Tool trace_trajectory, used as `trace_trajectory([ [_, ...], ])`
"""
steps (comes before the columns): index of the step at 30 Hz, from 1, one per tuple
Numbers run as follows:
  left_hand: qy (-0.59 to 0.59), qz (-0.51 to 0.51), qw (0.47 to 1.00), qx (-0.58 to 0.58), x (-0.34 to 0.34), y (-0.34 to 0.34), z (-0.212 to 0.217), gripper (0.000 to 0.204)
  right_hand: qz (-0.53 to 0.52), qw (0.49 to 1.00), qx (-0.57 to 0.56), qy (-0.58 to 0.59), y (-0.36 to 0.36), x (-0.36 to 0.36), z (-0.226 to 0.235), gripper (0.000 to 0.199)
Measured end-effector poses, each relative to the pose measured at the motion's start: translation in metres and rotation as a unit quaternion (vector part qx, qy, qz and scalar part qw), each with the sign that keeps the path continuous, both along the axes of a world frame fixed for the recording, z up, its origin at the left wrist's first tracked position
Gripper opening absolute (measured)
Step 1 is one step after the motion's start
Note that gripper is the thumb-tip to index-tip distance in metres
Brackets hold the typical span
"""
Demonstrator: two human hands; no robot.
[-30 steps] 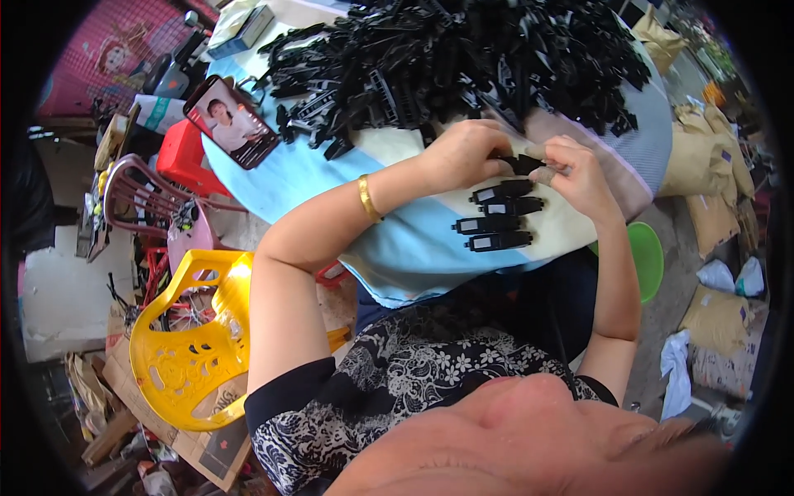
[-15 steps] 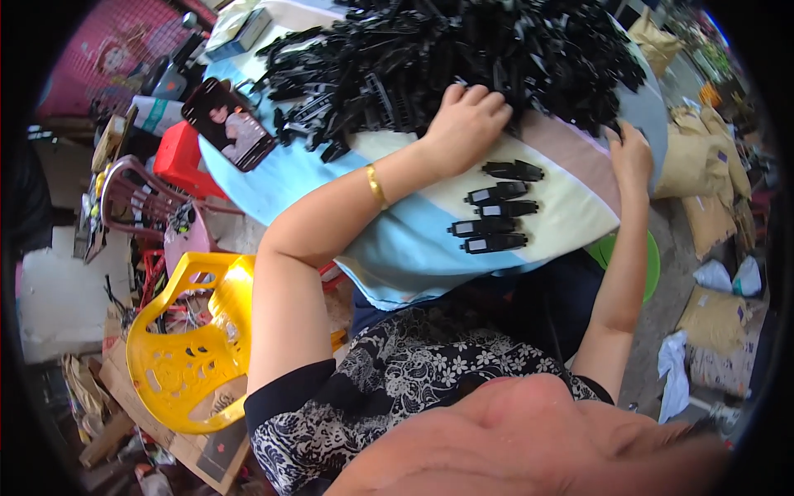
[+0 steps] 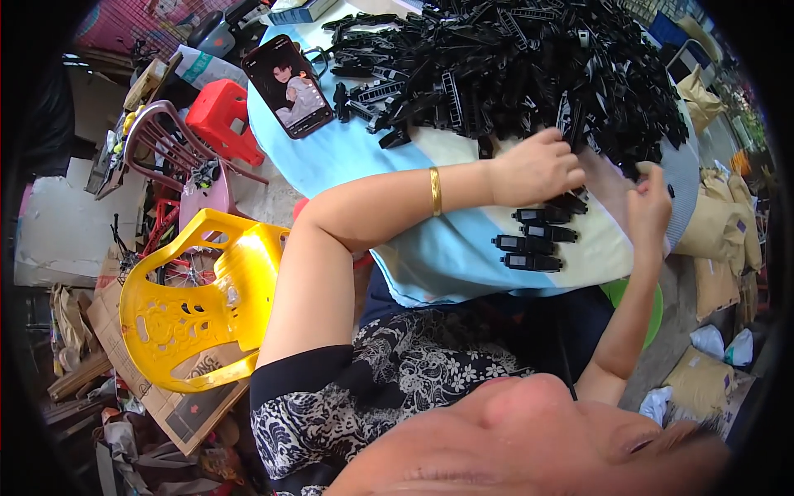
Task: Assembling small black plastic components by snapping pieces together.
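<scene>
A big heap of black plastic parts [image 3: 513, 66] covers the far half of a round table with a pale blue and cream cloth [image 3: 430, 248]. My left hand [image 3: 538, 169], a gold bangle on its wrist, lies at the heap's near edge with its fingers curled around a black part. My right hand [image 3: 649, 207] is raised just to the right, with its fingertips pinched together near the heap; I cannot see whether it holds anything. Below my hands, several finished black pieces [image 3: 533, 240] lie in a neat row on the cloth.
A phone [image 3: 289, 87] with a lit screen lies on the table's left side. On the ground to the left are a yellow plastic chair [image 3: 198, 298], a red stool [image 3: 223, 116], a maroon chair [image 3: 161, 140] and cardboard. Brown sacks [image 3: 715, 223] and a green stool [image 3: 645, 302] are on the right.
One second ago both hands met over the row of pieces. My left hand then reached into the heap and has now drawn back to its edge; my right hand moved out right and back in.
</scene>
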State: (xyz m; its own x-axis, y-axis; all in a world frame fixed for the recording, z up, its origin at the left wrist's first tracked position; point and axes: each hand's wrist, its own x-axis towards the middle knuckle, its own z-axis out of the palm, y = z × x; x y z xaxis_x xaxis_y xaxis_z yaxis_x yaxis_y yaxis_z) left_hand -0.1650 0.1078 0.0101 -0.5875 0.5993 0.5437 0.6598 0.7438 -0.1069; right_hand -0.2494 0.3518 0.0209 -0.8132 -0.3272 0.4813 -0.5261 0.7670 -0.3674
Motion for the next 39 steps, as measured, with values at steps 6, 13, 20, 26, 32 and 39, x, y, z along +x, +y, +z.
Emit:
trace_trajectory([
  [6, -0.119, -0.003, 0.987, 0.105, 0.005, -0.005, -0.007, 0.042, 0.067, 0.984, 0.106, -0.123, -0.013, 0.035, 0.02, 0.035],
  [13, -0.143, 0.085, 0.98, 0.106, 0.013, -0.017, 0.005, 0.036, 0.127, 0.983, 0.029, -0.131, -0.012, 0.046, 0.026, 0.03],
  [20, -0.127, 0.172, 0.975, 0.065, 0.018, -0.007, 0.011, 0.049, 0.066, 0.992, 0.093, -0.054, -0.011, 0.043, 0.01, 0.021],
  [26, -0.093, 0.135, 0.983, 0.077, 0.012, -0.002, 0.008, 0.041, 0.114, 0.991, 0.002, -0.067, -0.015, 0.043, 0.011, 0.023],
  [32, -0.084, 0.08, 0.991, 0.069, -0.001, -0.007, 0.002, 0.03, 0.052, 0.98, 0.133, -0.141, -0.016, 0.046, 0.027, 0.023],
  [39, -0.075, 0.123, 0.989, 0.009, 0.003, -0.002, 0.015, 0.029, 0.067, 0.979, 0.137, -0.139, 0.0, 0.038, 0.021, 0.035],
])
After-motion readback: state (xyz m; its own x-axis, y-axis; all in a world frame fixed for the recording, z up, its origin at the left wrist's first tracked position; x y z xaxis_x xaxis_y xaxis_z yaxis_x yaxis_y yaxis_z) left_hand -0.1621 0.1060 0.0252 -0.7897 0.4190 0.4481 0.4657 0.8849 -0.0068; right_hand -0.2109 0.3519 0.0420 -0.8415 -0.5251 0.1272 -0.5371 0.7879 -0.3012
